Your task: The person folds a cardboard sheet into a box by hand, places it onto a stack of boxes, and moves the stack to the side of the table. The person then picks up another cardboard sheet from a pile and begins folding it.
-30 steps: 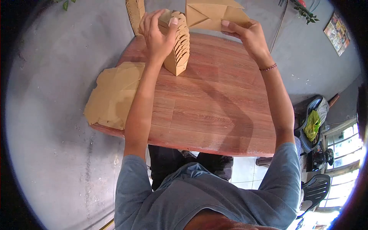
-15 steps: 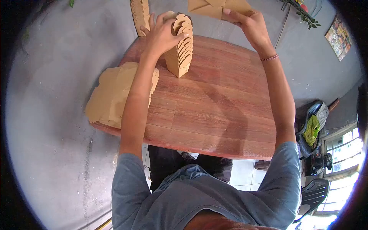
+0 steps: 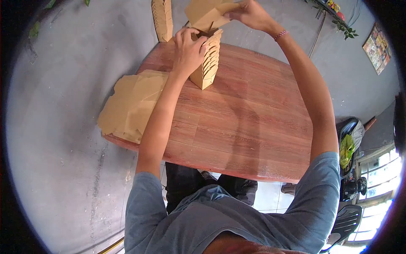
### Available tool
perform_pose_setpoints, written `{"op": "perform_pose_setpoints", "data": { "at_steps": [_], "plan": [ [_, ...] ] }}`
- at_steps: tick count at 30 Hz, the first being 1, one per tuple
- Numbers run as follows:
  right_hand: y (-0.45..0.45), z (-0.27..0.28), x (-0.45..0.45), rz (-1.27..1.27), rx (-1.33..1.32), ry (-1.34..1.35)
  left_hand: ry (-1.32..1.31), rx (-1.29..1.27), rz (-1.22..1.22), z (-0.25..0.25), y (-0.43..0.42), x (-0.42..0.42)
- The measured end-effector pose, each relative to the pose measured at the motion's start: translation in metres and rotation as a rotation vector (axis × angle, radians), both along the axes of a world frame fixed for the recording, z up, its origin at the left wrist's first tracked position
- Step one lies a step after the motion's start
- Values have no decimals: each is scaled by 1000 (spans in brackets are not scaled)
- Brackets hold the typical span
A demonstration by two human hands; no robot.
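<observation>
A tall stack of nested brown cardboard boxes (image 3: 210, 63) stands on the wooden table (image 3: 245, 114). My left hand (image 3: 189, 48) grips the top of this stack, its fingers curled over the rim. Above the stack, my right hand (image 3: 250, 16) pinches a single folded cardboard box (image 3: 207, 16) by its right side. The lower part of that box is tilted over the stack's top opening; whether the two touch is unclear.
Flat cardboard sheets (image 3: 133, 103) lie piled at the table's left edge. Another tall cardboard stack (image 3: 162, 21) stands at the back left corner by the grey wall. A black chair (image 3: 347, 222) and a bag with a yellow-green item (image 3: 347, 148) are at the right.
My right hand has brought the single box leftward and down, from the right of the stack to just over its top. My left hand has stayed at the stack's top.
</observation>
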State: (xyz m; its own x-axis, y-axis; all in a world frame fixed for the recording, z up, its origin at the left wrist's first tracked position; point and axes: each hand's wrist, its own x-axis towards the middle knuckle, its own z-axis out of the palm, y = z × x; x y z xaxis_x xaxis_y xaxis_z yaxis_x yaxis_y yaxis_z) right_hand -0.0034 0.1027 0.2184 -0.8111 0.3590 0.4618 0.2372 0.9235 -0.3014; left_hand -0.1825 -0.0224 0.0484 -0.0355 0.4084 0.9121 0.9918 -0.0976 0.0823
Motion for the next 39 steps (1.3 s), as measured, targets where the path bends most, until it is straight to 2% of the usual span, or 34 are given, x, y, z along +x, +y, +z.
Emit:
{"op": "perform_pose_setpoints", "data": {
  "at_steps": [3, 5, 9, 11, 14, 15, 17, 24, 27, 29, 32, 39],
  "plan": [
    [-3, -1, -4, 66, 134, -37, 18, 37, 20, -1, 0, 0],
    [4, 1, -6, 39, 221, -55, 9, 24, 14, -1, -2, 0],
    [14, 10, -5, 21, 183, -168, 34, 38, -3, -2, -2, -3],
    [17, 11, -7, -24, 342, -211, 40, 47, -2, -4, -1, -3],
    [2, 22, -11, -76, 392, -312, 36, 58, -11, -3, -2, 0],
    [6, 21, -13, -77, 390, -311, 24, 59, -25, -4, -3, 1],
    [14, 22, -17, 142, 426, -185, 34, 57, -24, -3, -3, 3],
    [13, 20, -34, 58, 464, -263, 72, 80, -16, -8, 2, -1],
    [14, 14, -42, 101, 471, -221, 62, 79, -56, -10, 3, -2],
    [26, 10, -54, 163, 586, -276, 72, 67, -48, -7, -1, 0],
    [19, 10, -58, 143, 599, -277, 80, 66, -48, -9, 2, -3],
    [17, 6, -60, 162, 527, -255, 47, 87, -85, -12, 1, -6]
  ]
}}
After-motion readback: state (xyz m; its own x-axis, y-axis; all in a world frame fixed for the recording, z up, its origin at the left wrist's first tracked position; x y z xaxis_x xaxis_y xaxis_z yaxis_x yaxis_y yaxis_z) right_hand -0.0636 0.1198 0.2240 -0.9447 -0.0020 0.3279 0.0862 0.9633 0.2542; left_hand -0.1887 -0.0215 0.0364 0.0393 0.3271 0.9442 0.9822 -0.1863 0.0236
